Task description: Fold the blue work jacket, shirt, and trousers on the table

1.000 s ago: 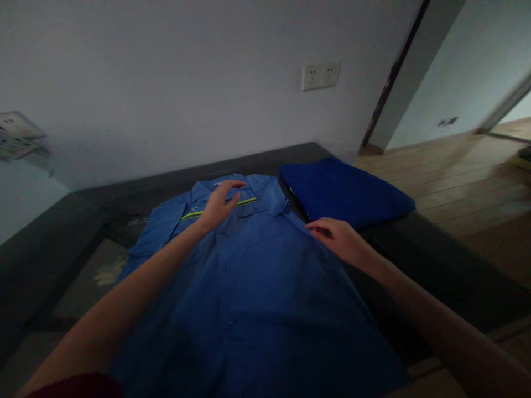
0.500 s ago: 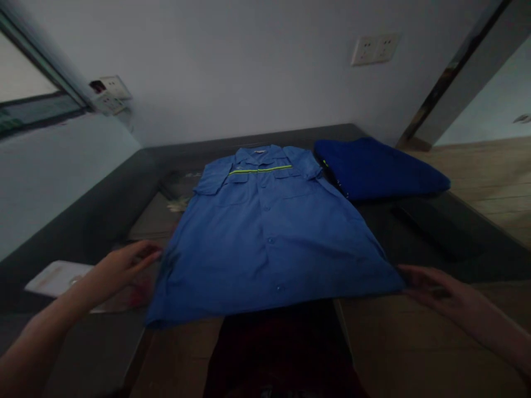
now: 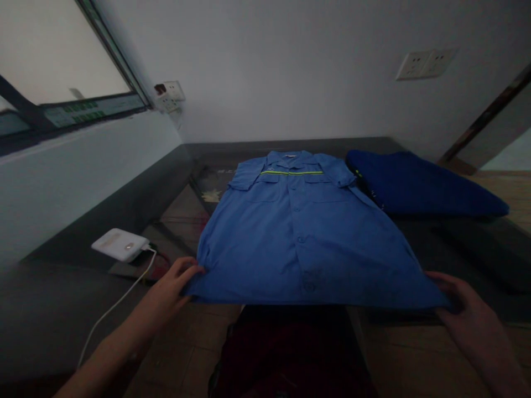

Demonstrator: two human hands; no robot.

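Note:
A blue short-sleeved work shirt point(image 3: 265, 237) lies front side up on the dark table point(image 3: 149, 168), its collar toward the wall and its hem toward me. A yellow stripe crosses the chest above two flap pockets. My left hand point(image 3: 178, 282) grips the shirt's lower left corner, fingers on top of the cloth. At the lower right corner, my right hand point(image 3: 460, 298) is closed on the hem, some of its fingers in shadow. The hem is stretched fairly straight between both hands, past the table's near edge.
Right of the shirt lies a folded darker blue garment point(image 3: 423, 185), with a dark flat object point(image 3: 481, 257) nearer me. A white power bank point(image 3: 120, 244) with a white cable point(image 3: 114, 304) is at the left, by plastic packaging point(image 3: 186, 213). Wall sockets point(image 3: 427, 63) are behind.
My left hand has come from beside the shirt onto its lower left corner and closed on it. The hem is now straighter. The view has shifted left, showing the power bank's cable.

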